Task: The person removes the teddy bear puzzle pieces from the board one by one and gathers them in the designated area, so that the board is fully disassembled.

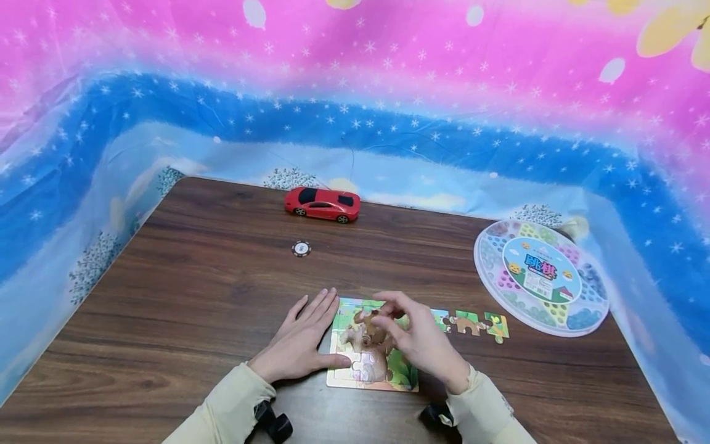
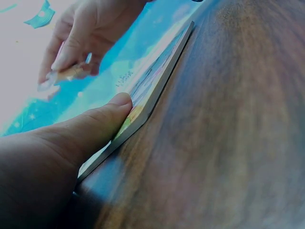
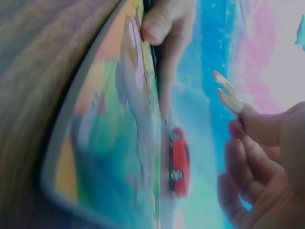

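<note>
A jigsaw puzzle (image 1: 346,377) with an animal picture lies flat on the table in front of me. My left hand (image 1: 296,348) rests along its left side, fingers straight, with the thumb on the board's edge. Above the puzzle, my right hand (image 1: 424,345) pinches a small puzzle piece (image 3: 231,95) between thumb and fingers, seen clear of the board in the right wrist view. In the head view the fingers mostly hide this piece. Loose puzzle pieces (image 1: 468,323) lie in a row to the right of the board, one partly behind the right hand.
A round Chinese checkers set (image 1: 540,277) lies at the table's right side. Toward the back edge stands a red toy car (image 1: 323,205), with a black and white poker chip (image 1: 301,248) in front of it. A patterned cloth (image 1: 355,117) hangs behind the wooden table (image 1: 183,296).
</note>
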`<action>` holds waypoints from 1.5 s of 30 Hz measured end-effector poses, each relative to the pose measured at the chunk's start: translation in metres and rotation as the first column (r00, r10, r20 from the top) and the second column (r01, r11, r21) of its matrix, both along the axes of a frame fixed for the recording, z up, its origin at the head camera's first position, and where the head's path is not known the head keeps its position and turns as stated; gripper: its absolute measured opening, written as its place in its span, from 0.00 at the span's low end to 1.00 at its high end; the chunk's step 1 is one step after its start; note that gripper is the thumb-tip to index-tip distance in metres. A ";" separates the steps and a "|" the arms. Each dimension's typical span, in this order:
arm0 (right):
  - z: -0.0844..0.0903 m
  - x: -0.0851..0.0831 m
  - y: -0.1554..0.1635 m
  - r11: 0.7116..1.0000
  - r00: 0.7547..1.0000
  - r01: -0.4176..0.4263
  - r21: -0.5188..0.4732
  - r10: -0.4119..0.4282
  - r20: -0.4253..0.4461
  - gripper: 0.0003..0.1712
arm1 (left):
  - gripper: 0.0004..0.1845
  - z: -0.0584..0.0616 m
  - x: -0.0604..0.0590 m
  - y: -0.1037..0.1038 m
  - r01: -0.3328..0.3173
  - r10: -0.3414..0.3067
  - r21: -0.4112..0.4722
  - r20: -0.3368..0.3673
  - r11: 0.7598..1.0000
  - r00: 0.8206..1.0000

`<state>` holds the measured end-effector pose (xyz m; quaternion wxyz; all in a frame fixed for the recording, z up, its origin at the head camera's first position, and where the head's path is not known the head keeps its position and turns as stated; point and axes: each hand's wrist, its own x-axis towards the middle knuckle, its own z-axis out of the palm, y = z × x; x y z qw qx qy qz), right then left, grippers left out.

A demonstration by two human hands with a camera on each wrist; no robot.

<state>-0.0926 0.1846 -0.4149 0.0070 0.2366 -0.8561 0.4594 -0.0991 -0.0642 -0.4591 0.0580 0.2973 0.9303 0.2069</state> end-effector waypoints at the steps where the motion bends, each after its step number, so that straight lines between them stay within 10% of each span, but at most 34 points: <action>1: 0.000 0.000 0.005 0.999 0.999 0.031 -0.005 -0.031 -0.019 0.15 | 0.60 0.000 0.000 0.001 0.003 -0.003 0.002 -0.001 1.000 1.000; 8: 0.005 0.008 0.050 0.984 0.984 0.170 0.058 -0.167 -0.056 0.08 | 0.60 -0.001 -0.002 0.002 -0.008 0.008 -0.002 -0.015 1.000 1.000; 19: 0.001 0.030 0.105 0.943 0.952 0.225 0.244 -0.267 0.152 0.04 | 0.60 0.000 -0.001 -0.001 -0.015 0.015 0.006 -0.003 1.000 1.000; 45: -0.017 0.035 0.091 0.860 0.883 0.352 0.370 -0.436 0.174 0.16 | 0.59 -0.003 0.000 0.002 -0.020 0.020 0.011 -0.010 1.000 1.000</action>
